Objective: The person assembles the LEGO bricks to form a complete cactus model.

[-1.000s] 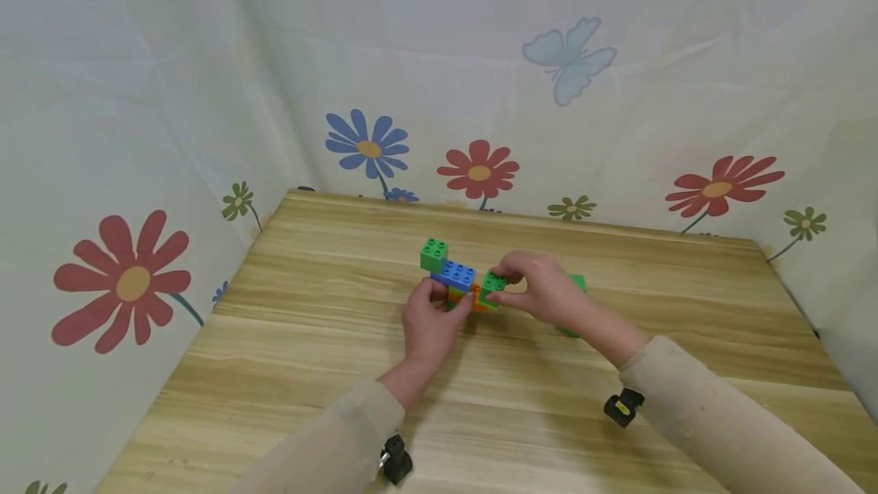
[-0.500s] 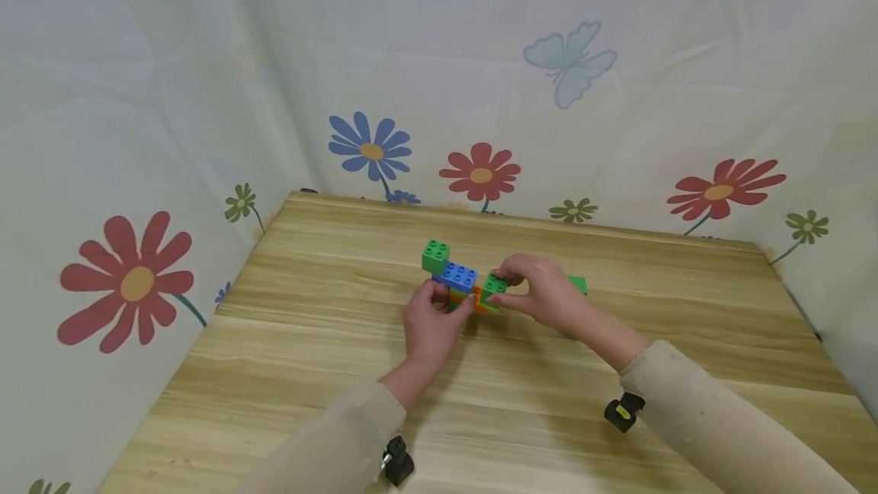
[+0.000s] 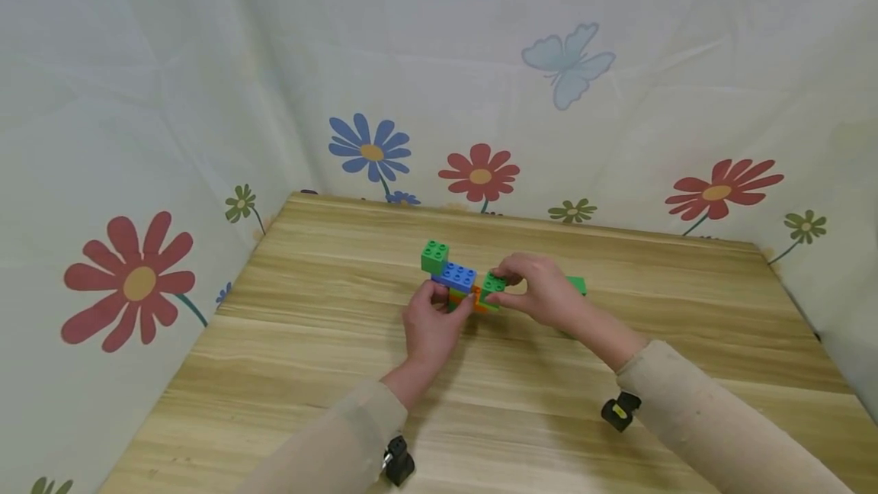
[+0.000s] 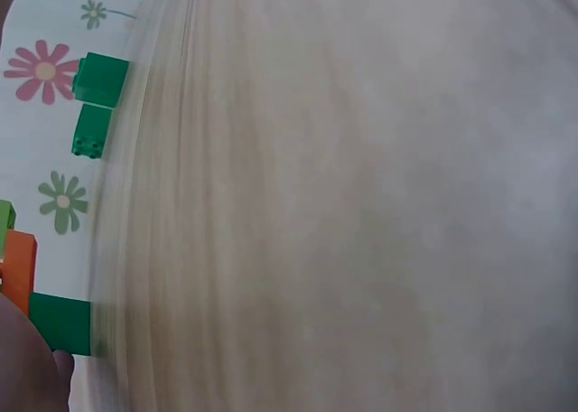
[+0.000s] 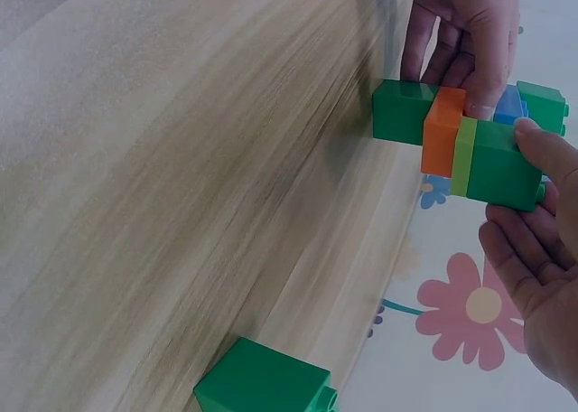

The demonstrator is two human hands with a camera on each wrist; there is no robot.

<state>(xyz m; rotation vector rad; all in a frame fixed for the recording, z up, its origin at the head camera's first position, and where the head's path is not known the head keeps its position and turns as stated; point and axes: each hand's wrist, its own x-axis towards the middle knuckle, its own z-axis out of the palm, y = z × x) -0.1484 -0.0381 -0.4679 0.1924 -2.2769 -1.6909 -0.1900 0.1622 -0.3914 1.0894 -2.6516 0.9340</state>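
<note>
A small build of toy bricks stands near the middle of the table. My left hand [image 3: 430, 320] grips its near side, thumb by the orange brick [image 5: 442, 132]. A blue brick [image 3: 458, 275] lies across its top left, carrying a green brick [image 3: 434, 255] at the far end. Below the orange one sits a dark green base brick [image 5: 402, 111]. With thumb and fingers, my right hand [image 3: 545, 290] pinches another green brick [image 5: 501, 165] at the right end, flush on a thin lime brick [image 5: 462, 156]. Part of the build is hidden behind my left fingers.
Behind my right wrist are more green bricks [image 3: 578, 285], mostly covered in the head view; the left wrist view shows two, a larger one [image 4: 101, 79] and a smaller one [image 4: 92, 130]. A flower-printed cloth [image 3: 425, 44] hangs along the wooden table's [image 3: 329, 273] far edge.
</note>
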